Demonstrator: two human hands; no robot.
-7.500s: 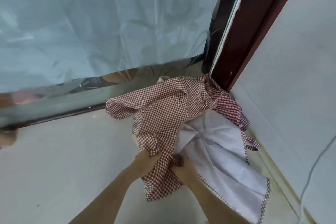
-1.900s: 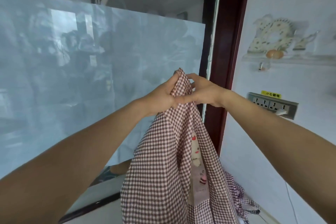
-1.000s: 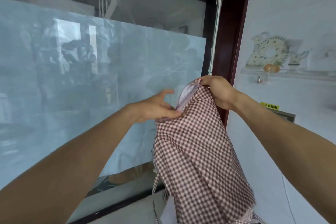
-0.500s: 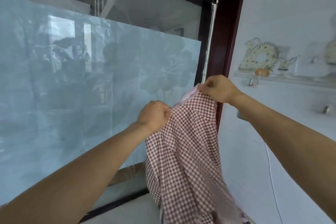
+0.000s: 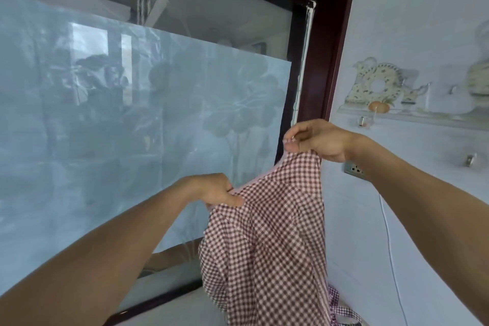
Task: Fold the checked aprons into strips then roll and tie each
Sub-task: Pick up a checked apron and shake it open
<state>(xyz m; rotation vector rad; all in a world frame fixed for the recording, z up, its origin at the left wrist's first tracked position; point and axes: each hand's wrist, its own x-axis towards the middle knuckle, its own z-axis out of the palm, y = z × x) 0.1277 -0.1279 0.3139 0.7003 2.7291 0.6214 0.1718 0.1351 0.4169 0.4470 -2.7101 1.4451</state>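
Head view – both hands [image 5: 321,140] pinching checked apron [image 5: 267,243] top edge

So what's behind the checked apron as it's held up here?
Behind the apron show the frosted glass panel, its dark frame and the wall; whatever lies directly behind the cloth is covered.

A home interior, by the look of it: left of the right hand [image 5: 321,140] runs a frosted glass sliding door [image 5: 148,124] in a dark red-brown frame [image 5: 334,42]. To that hand's right, pale tiled wall [image 5: 412,21], a decorative teapot tile [image 5: 381,85], and a wall socket [image 5: 354,168] just beside the wrist.
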